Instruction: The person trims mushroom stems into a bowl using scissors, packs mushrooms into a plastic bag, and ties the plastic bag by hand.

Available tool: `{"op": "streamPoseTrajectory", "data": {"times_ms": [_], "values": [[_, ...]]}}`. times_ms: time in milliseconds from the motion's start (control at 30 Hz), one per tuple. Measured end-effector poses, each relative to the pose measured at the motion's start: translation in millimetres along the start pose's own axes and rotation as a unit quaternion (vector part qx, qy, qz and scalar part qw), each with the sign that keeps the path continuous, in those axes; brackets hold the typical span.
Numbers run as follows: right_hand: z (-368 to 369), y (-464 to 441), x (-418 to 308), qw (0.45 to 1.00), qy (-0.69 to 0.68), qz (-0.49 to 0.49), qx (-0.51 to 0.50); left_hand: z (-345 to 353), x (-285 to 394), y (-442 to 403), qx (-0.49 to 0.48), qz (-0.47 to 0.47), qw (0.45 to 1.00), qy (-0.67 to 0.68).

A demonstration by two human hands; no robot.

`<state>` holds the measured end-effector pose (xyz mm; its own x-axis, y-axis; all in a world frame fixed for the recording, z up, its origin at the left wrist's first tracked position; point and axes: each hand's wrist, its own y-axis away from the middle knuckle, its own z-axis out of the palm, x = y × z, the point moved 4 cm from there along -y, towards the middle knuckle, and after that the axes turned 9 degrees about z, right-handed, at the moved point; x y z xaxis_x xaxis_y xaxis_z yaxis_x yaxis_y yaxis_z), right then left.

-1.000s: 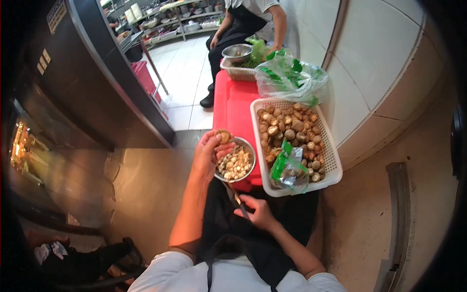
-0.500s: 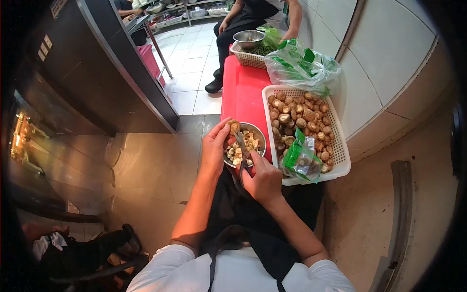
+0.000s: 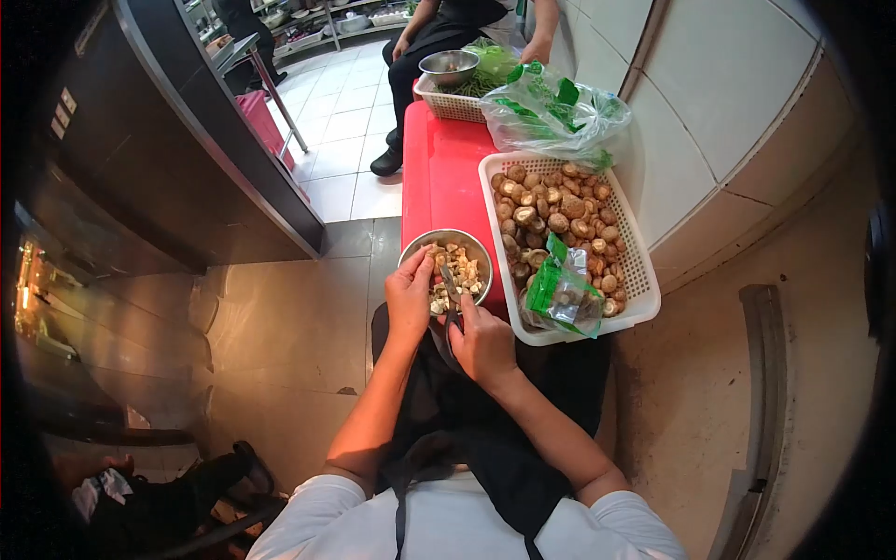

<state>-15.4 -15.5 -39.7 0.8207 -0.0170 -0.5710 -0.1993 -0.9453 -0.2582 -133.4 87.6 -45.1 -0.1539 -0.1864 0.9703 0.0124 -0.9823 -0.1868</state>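
My right hand [image 3: 483,343] is closed on the handles of dark scissors [image 3: 451,297], whose blades reach over a round metal bowl [image 3: 481,245]. Small pale mushroom pieces [image 3: 464,273] lie in that bowl. At its left side my left hand [image 3: 409,297] is closed, fingertips pinching a brown mushroom [image 3: 436,256] by the blades; the fingers partly hide it. To the right stands a white perforated basket [image 3: 644,280] with several whole brown mushrooms [image 3: 571,207]. A clear and green plastic packet [image 3: 566,291] rests on them.
Beneath the bowl and basket is a red surface [image 3: 446,168]. Farther back are a plastic bag [image 3: 551,117], a basket of greens [image 3: 453,105] with a metal bowl [image 3: 450,67], and a seated person [image 3: 439,47]. Tiled wall at right, dark cabinet at left.
My right hand has brought the scissors up from my lap to the bowl. My left hand has lowered the mushroom towards the bowl. The camera view has shifted slightly.
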Motion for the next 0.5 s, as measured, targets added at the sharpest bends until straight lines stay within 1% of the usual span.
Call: {"op": "streamPoseTrajectory", "data": {"times_ms": [67, 167, 200, 267, 300, 333, 367, 467, 500], "values": [[5.7, 4.4, 3.8, 0.999, -0.029, 0.019, -0.015, -0.8, -5.9, 1.9, -0.009, 0.005, 0.999, -0.030], [2.9, 6.2, 2.9, 0.995, -0.092, 0.021, 0.016, 0.5, -8.7, 5.4, -0.021, 0.002, 0.999, -0.043], [10.9, 6.9, 8.5, 0.984, -0.168, 0.049, -0.010, 0.6, -11.7, 5.0, -0.024, 0.001, 0.999, -0.035], [32.6, 8.6, 22.1, 0.941, -0.317, 0.102, -0.061, 0.8, -13.3, 4.9, -0.024, -0.009, 1.000, -0.014], [30.2, 8.7, 22.3, 0.878, -0.424, 0.179, -0.129, 0.6, -13.0, 4.2, -0.020, -0.018, 1.000, -0.001], [19.8, 9.2, 17.8, 0.793, -0.520, 0.251, -0.194, 0.3, -13.0, 3.9, -0.017, -0.026, 0.999, 0.012], [16.6, 12.9, 13.6, 0.687, -0.602, 0.318, -0.253, 0.1, -13.7, 4.4, -0.020, -0.028, 0.999, 0.009], [14.7, 16.1, 9.0, 0.619, -0.687, 0.300, -0.235, 0.7, -16.9, 4.6, -0.034, -0.027, 0.999, -0.008], [15.1, 18.1, 8.6, 0.610, -0.690, 0.308, -0.238, 0.2, -16.8, 4.7, -0.038, -0.024, 0.999, -0.021]]}}
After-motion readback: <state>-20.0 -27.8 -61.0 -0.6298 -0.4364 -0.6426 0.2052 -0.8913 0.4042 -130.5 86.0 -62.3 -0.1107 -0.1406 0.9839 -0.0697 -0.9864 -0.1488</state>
